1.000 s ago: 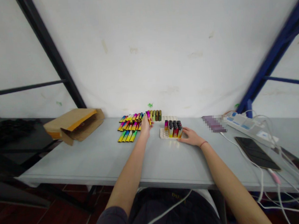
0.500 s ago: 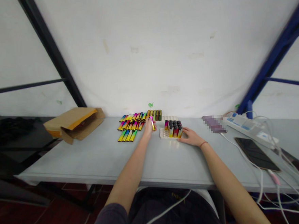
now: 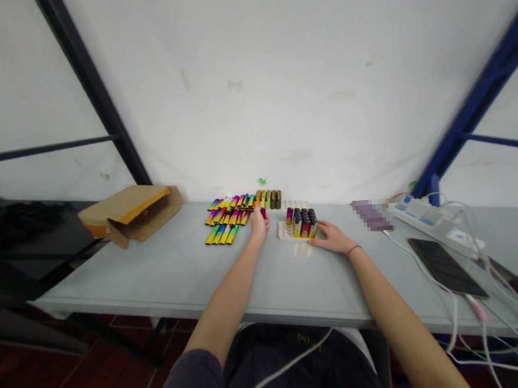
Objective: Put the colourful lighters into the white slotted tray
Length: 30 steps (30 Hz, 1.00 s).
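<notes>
Between the fingers of my left hand [image 3: 259, 223] is a purple tube [image 3: 263, 212], mostly covered by the hand. Right of it, a white tray [image 3: 285, 231] holds several upright lighter-like pieces [image 3: 304, 224] with black tops; the tray's left part shows bare slots. My right hand [image 3: 330, 237] rests at the tray's right side, its fingers apart and touching the pieces or the tray's edge. Shiny multicoloured tubes [image 3: 221, 234] lie in rows left of my left hand. Behind it stand several upright gold tubes [image 3: 270, 199].
Another pale tray [image 3: 296, 205] lies by the wall. An open cardboard box [image 3: 127, 209] is at the left. To the right are a blurred purple object [image 3: 372, 215], a phone [image 3: 445, 266], a power strip [image 3: 436, 223] and white cables.
The tube in my left hand has turned, and less of it shows now. My right hand stays beside the tray.
</notes>
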{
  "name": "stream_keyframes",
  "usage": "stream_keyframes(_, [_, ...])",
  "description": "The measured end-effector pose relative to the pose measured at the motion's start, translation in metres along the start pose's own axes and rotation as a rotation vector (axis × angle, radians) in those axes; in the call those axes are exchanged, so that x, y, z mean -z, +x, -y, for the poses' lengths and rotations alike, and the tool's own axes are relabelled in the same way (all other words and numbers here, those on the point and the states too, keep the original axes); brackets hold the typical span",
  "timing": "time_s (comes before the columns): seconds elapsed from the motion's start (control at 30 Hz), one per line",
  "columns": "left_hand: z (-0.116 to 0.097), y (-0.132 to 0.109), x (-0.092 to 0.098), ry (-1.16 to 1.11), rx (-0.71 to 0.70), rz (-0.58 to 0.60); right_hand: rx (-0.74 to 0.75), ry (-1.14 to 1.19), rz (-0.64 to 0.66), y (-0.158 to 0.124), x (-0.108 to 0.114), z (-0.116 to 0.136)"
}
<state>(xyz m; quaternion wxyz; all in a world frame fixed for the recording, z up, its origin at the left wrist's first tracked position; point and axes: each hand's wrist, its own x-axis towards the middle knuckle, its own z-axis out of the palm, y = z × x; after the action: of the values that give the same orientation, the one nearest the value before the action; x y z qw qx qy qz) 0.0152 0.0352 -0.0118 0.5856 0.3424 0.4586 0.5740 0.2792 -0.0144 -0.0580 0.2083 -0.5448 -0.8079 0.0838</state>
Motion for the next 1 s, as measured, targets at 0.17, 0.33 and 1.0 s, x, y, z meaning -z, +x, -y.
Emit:
stream_keyframes(0.17, [0.0009, -0.0007, -0.0048, -0.016, -0.035, -0.063, 0.009, 0.019, -0.015, 0.0002, -0.0002, 0.0])
stream_keyframes(0.33, [0.004, -0.0024, -0.0051, -0.02, -0.06, -0.106, 0.008, 0.02, -0.025, 0.0004, -0.0004, -0.0003])
stream_keyframes(1.0, [0.0039, -0.0033, -0.0062, -0.06, -0.016, -0.018, 0.002, -0.015, -0.014, 0.0006, -0.0019, 0.0003])
